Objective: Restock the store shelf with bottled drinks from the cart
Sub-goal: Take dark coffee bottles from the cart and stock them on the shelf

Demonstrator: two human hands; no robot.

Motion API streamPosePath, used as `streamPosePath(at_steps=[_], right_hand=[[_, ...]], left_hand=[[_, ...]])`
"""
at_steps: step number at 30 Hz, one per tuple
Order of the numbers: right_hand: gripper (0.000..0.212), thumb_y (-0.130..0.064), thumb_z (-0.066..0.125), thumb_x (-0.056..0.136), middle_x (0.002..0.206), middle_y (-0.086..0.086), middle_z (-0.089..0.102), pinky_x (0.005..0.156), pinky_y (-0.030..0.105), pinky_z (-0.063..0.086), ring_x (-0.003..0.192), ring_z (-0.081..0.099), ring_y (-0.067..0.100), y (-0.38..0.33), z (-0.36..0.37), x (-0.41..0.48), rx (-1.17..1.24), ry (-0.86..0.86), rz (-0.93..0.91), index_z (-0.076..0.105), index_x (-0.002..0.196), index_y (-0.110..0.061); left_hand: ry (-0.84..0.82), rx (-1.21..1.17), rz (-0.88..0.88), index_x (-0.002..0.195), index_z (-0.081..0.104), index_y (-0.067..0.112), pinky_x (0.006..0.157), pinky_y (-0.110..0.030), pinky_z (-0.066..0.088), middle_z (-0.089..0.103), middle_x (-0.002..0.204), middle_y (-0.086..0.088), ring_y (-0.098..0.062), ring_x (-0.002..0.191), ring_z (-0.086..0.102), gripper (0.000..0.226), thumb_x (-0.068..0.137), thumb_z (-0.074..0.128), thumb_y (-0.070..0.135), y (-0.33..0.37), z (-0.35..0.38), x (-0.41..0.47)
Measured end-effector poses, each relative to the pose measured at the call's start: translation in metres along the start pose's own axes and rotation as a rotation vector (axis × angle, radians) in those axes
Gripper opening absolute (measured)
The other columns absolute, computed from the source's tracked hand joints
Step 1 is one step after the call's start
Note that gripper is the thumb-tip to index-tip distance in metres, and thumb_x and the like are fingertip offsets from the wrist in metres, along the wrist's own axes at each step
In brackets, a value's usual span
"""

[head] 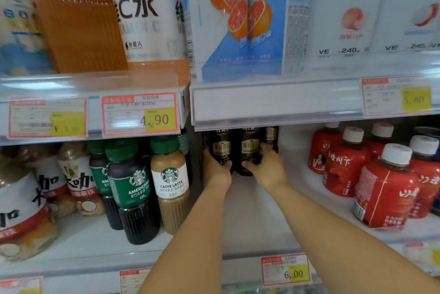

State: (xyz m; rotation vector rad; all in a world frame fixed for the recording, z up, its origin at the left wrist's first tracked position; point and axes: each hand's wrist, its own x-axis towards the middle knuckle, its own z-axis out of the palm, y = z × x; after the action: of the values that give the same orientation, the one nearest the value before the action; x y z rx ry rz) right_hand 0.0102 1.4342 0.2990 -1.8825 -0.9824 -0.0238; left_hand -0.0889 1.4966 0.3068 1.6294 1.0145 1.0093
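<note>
Upper shelf edge hides the caps of the dark brown gold-labelled coffee bottles (222, 148) (label text blurred). They stand deep on the white lower shelf (257, 217). Left hand (215, 168) wraps one bottle; right hand (267, 167) wraps its neighbour, fingers closed round each.

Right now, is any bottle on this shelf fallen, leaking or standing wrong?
Nothing stands out. The left hand and right hand each hold an upright dark coffee bottle deep on the lower shelf; the red bottles and Starbucks bottles stand upright, with no spill visible.
</note>
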Motion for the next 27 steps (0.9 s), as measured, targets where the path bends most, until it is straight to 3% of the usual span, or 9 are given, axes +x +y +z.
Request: streamPosePath(at_steps=[5,7,10,13,15,17,22,24,27], right_hand=[[0.054,-0.011,0.073,0.076,0.122,0.014,0.06,0.094,0.031,0.043,0.115,0.055,0.028,-0.005,-0.006,-0.003,0.01,-0.067,-0.014,0.051,0.125,-0.006],[0.052,-0.014,0.073,0.077,0.122,0.013,0.06,0.089,0.029,0.044,0.114,0.054,0.028,-0.012,-0.016,-0.015,-0.009,-0.082,-0.068,0.053,0.124,-0.007],[0.045,-0.019,0.07,0.079,0.117,0.01,0.063,0.081,0.025,0.04,0.11,0.057,0.026,-0.026,-0.037,-0.05,-0.088,-0.056,-0.185,0.058,0.122,-0.011],[0.031,-0.024,0.065,0.083,0.095,-0.011,0.066,0.084,0.028,0.048,0.094,0.062,0.011,-0.037,-0.059,-0.103,-0.074,-0.089,-0.239,0.062,0.113,-0.023],[0.021,-0.023,0.061,0.082,0.082,-0.02,0.063,0.077,0.018,0.049,0.082,0.061,-0.001,-0.037,-0.066,-0.149,-0.009,-0.094,-0.294,0.064,0.103,-0.028],[0.017,-0.023,0.059,0.081,0.079,-0.019,0.063,0.07,0.011,0.046,0.077,0.061,-0.002,-0.037,-0.061,-0.196,0.02,-0.108,-0.35,0.066,0.096,-0.027],[0.013,-0.015,0.063,0.084,0.071,-0.015,0.064,0.062,0.021,0.05,0.061,0.058,0.003,-0.024,0.007,-0.3,0.052,-0.359,-0.255,0.066,0.089,-0.026],[0.014,-0.011,0.064,0.083,0.071,-0.014,0.064,0.065,0.032,0.053,0.062,0.061,0.009,-0.022,0.047,-0.334,0.049,-0.51,-0.216,0.068,0.09,-0.022],[0.015,-0.009,0.065,0.08,0.076,-0.007,0.069,0.068,0.036,0.053,0.065,0.062,0.014,-0.026,0.111,-0.385,0.025,-0.714,-0.209,0.069,0.09,-0.02]], left_hand=[[-0.049,0.074,0.014,0.144,0.024,0.01,0.109,-0.043,0.031,0.04,0.143,-0.013,-0.027,0.132,0.038,0.069,0.086,0.06,0.002,0.001,-0.001,-0.002],[-0.082,0.151,0.062,0.146,0.018,0.009,0.11,-0.044,0.029,0.034,0.147,-0.015,-0.028,0.135,0.032,0.073,0.086,0.059,0.003,0.006,-0.005,-0.011],[-0.129,0.266,0.255,0.142,0.03,0.01,0.108,-0.029,0.028,0.036,0.144,-0.014,-0.026,0.132,0.035,0.061,0.087,0.055,0.005,0.017,-0.019,-0.052],[-0.175,0.237,0.478,0.13,0.049,0.021,0.09,-0.006,0.031,0.049,0.13,0.001,-0.009,0.117,0.049,0.043,0.09,0.053,0.007,0.018,-0.053,-0.112],[-0.23,0.177,0.57,0.116,0.058,0.027,0.083,-0.001,0.036,0.058,0.111,0.014,0.005,0.1,0.055,0.033,0.09,0.054,0.007,0.005,-0.081,-0.156],[-0.266,0.172,0.597,0.109,0.062,0.024,0.081,-0.002,0.039,0.059,0.099,0.021,0.007,0.094,0.056,0.026,0.09,0.056,0.007,-0.021,-0.11,-0.192],[-0.224,0.253,0.3,0.109,0.063,0.021,0.075,-0.002,0.04,0.058,0.096,0.022,0.018,0.087,0.052,0.021,0.092,0.055,0.012,-0.126,-0.184,-0.256],[-0.175,0.274,0.162,0.108,0.064,0.016,0.075,-0.004,0.041,0.061,0.095,0.016,0.008,0.085,0.056,0.021,0.091,0.055,0.008,-0.172,-0.216,-0.276],[-0.092,0.303,-0.098,0.106,0.066,0.013,0.07,-0.004,0.042,0.063,0.094,0.008,-0.008,0.082,0.06,0.023,0.088,0.056,0.002,-0.242,-0.268,-0.312]])
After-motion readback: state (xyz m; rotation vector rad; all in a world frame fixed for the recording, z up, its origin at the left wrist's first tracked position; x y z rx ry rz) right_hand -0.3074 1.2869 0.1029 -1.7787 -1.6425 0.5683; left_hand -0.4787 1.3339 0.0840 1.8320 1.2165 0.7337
